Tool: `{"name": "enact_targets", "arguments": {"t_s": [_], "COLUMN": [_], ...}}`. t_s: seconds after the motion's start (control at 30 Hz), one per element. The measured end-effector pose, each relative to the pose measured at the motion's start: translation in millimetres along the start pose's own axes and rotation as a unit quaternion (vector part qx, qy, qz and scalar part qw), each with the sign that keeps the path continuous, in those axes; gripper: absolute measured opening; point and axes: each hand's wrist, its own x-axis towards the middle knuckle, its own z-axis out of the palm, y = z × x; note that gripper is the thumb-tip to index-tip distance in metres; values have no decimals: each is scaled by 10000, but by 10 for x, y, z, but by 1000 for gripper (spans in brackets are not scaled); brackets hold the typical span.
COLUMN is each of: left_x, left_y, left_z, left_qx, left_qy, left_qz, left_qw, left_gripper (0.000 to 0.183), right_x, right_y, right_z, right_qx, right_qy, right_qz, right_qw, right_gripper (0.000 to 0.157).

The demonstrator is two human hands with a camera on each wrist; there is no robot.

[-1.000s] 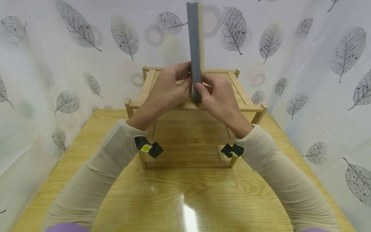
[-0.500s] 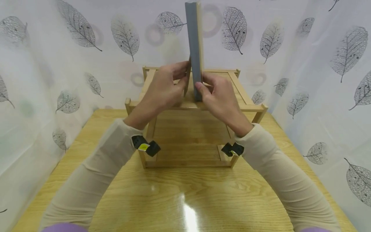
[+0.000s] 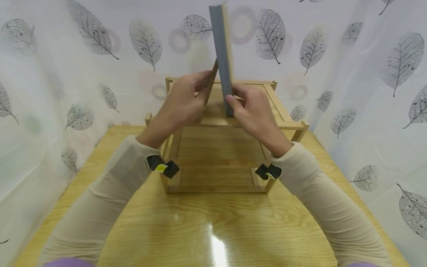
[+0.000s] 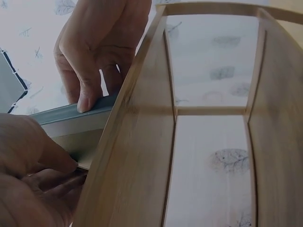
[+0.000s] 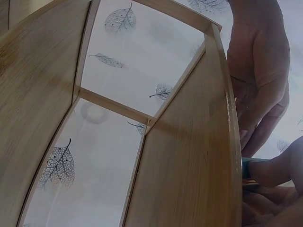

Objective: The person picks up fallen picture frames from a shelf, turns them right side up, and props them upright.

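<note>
A tall book [image 3: 221, 48] with a grey-blue spine stands on the top of the wooden rack [image 3: 263, 124], tilted to the left. My right hand [image 3: 253, 107] holds its lower part, thumb on the spine. Left of the book, my left hand [image 3: 185, 96] pinches a thin brown panel [image 3: 211, 83] that slants, its upper end right at the book's side and its lower end apart. In the left wrist view the panel's tan face [image 4: 85, 146] shows below the spine [image 4: 71, 112]. The right wrist view shows only a bit of the teal spine [image 5: 246, 168] under the thumb.
The two-level rack stands on a shiny wood-grain table [image 3: 213, 215]. Its posts [image 3: 148, 118] rise at the corners. Behind and on both sides hangs a white curtain with leaf prints [image 3: 311, 48].
My left hand has moved left with the brown panel, whose lower end has swung away from the book. The book has tipped further left at its top; my right hand has stayed put.
</note>
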Motion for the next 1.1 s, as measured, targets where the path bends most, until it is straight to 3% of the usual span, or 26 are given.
{"name": "enact_targets", "arguments": {"t_s": [0.33, 0.83, 1.1], "left_x": [-25, -32, -28], "left_y": [-49, -106, -128], "left_z": [-61, -100, -100], "left_qx": [463, 681, 756], "left_qy": [46, 181, 174], "left_qz": [-49, 190, 107], "left_qw": [9989, 9973, 9969], "left_gripper": [36, 33, 37], "right_x": [0, 9, 20], "right_y": [-6, -12, -9], "right_z": [2, 1, 7], "right_qx": [123, -192, -280], "right_qy": [-157, -130, -108], "right_qz": [96, -22, -97], "right_qw": [9998, 9997, 9995], "right_gripper": [27, 23, 18]}}
